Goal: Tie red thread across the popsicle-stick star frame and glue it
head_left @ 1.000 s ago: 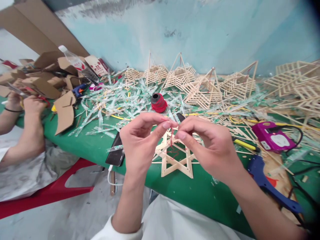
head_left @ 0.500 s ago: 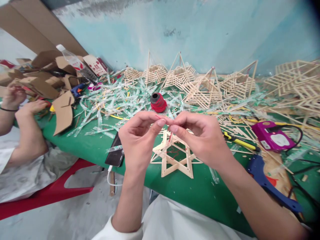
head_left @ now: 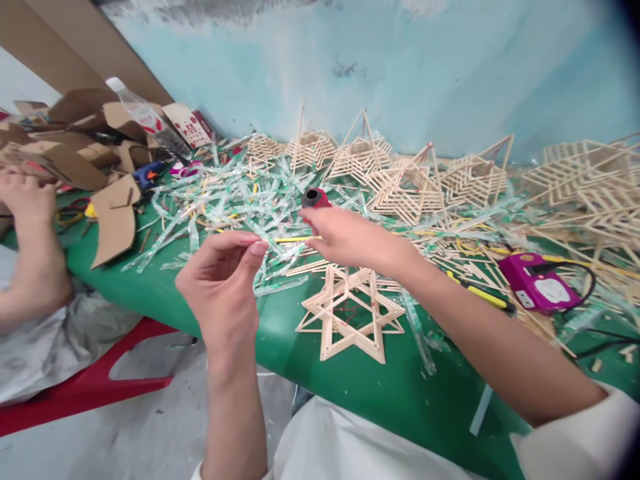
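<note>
My left hand [head_left: 223, 287] is raised over the front of the table, thumb and forefinger pinched together on what looks like a fine red thread, barely visible at the fingertips. My right hand [head_left: 345, 233] stretches across to the spool of red thread [head_left: 324, 199], a dark cone wound with red. Its fingers are extended in front of the spool, with the thumb apart below; whether they touch it I cannot tell. Below the right forearm a six-pointed star frame of wooden sticks [head_left: 353, 347] lies flat, with loose red thread inside it.
Finished-looking stick frames [head_left: 405, 190] line the wall. Clear tape scraps [head_left: 225, 193] and loose sticks cover the table's middle. On the right are a yellow cutter [head_left: 483, 293] and a purple device [head_left: 537, 283]. A bottle [head_left: 150, 123], cardboard [head_left: 115, 217] and another person's arm [head_left: 35, 247] are at left.
My hands were together over the star frame and have parted. The left moved left and slightly down; the right moved left and forward to the thread spool. The star is now uncovered.
</note>
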A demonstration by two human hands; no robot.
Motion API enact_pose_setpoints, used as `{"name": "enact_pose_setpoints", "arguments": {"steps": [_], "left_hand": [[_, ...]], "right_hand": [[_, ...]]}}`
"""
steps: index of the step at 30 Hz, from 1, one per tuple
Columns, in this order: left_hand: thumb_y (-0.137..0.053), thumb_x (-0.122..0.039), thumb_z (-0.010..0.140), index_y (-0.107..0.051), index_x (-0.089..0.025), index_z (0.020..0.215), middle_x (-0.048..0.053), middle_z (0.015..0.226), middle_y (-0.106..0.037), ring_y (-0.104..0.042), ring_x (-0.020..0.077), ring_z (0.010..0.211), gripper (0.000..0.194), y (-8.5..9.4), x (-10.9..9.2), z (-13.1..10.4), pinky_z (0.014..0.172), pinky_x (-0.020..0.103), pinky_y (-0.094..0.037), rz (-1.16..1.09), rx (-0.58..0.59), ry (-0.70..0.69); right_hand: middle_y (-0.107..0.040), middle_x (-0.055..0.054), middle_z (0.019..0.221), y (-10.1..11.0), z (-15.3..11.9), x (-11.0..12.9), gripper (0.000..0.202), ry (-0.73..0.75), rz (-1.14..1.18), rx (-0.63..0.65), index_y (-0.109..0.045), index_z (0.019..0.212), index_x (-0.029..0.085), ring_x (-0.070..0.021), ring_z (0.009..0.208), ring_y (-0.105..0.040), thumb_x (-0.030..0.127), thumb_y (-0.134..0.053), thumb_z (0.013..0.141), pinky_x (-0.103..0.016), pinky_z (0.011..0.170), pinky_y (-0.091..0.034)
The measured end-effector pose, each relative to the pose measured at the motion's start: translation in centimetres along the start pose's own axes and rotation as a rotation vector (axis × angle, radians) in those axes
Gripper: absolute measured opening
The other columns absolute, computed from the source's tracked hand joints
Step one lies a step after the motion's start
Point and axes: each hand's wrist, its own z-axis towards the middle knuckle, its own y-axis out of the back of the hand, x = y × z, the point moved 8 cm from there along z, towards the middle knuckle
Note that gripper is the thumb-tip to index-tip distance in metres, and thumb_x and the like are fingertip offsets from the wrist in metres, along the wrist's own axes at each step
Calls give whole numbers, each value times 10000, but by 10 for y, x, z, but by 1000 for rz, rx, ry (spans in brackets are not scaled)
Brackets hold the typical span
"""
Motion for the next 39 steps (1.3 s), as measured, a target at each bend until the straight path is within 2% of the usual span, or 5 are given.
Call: {"name": "enact_pose_setpoints", "arguments": {"steps": [8,14,26,32,39], "left_hand": [[-829,-262,822,-778,-285,857,-15,908,-715,-673,139,910,65,-44,-11,-10,887,330,-555,-86,190,-77],[-812,-214,834,-767,-248,872,10,845,-658,-619,139,858,68,-61,-26,-23,794,303,-529,-112,289,-146],[-631,0,887,-689,-196,998,-1,884,-700,-675,121,840,232,-37,-38,-66,765,259,-558,161,379,-42],[-498,-43,949,-605,-188,1132,50,1134,-747,-753,150,872,257,-53,-30,-147,607,235,-553,639,927,-80],[-420,-50,937,-583,-223,1204,90,1194,-686,-734,188,682,358,-75,15,-163,442,296,-503,1152,1065,-43]], "right_hand": [[-712,-22,898,0,-45,41,579,99,988,117,-596,1302,166,-142,789,-675,443,-787,832,-256,662,-553],[-397,92,502,19,-71,30,234,73,798,-47,-692,852,153,-39,440,-326,375,-765,874,-225,394,-218],[-778,-4,811,50,-131,-4,111,-21,415,-439,-827,882,277,-149,713,-690,301,-722,909,-263,577,-507],[-746,-4,762,42,-152,-57,89,-139,542,-541,-811,839,258,-118,629,-629,253,-740,892,-251,553,-477],[-583,26,615,26,-164,-78,123,-202,652,-528,-794,845,229,-85,530,-504,289,-712,914,-238,512,-401]]}}
